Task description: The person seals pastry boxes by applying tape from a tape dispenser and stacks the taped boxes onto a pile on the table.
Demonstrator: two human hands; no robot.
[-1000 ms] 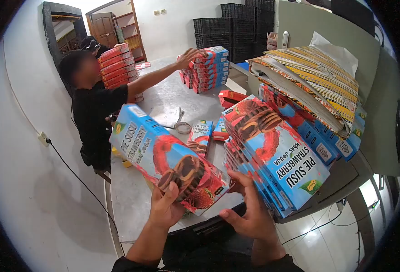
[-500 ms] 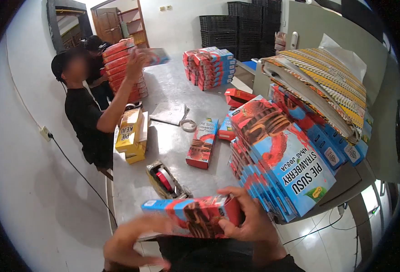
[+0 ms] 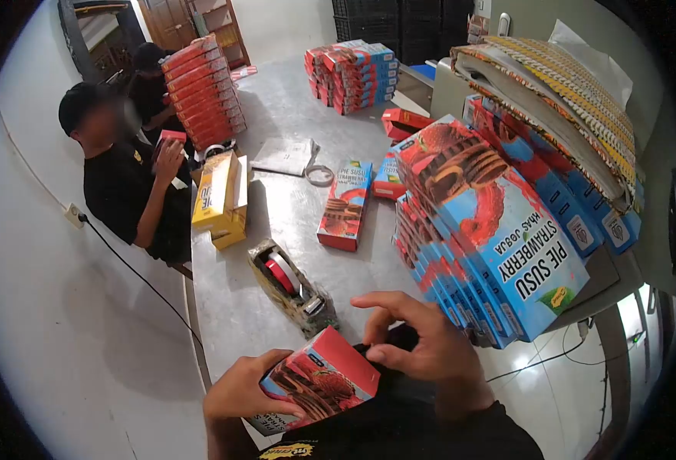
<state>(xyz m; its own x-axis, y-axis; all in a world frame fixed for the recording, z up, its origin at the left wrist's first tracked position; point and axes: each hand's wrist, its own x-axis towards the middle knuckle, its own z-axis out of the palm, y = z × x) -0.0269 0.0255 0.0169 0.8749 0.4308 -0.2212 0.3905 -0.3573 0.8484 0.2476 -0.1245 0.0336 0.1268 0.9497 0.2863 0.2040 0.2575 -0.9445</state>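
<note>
Where the left hand (image 3: 244, 389) clamps: Pie Susu Strawberry box (image 3: 319, 383), near the tape dispenser (image 3: 292, 287); hard squeezing might dent it.
Right hand (image 3: 426, 343): fingers apart beside box's red end; bumping could tilt it.

A packing room; stacked pie boxes (image 3: 495, 218), tape dispenser (image 3: 312, 308), metal table (image 3: 276, 115).

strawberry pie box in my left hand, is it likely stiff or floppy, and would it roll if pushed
The box is probably fairly stiff: its edges look straight in the left hand's grip. Its flat faces make rolling unlikely; sliding seems more likely. It looks like printed card, so a hard squeeze might dent it.
</note>
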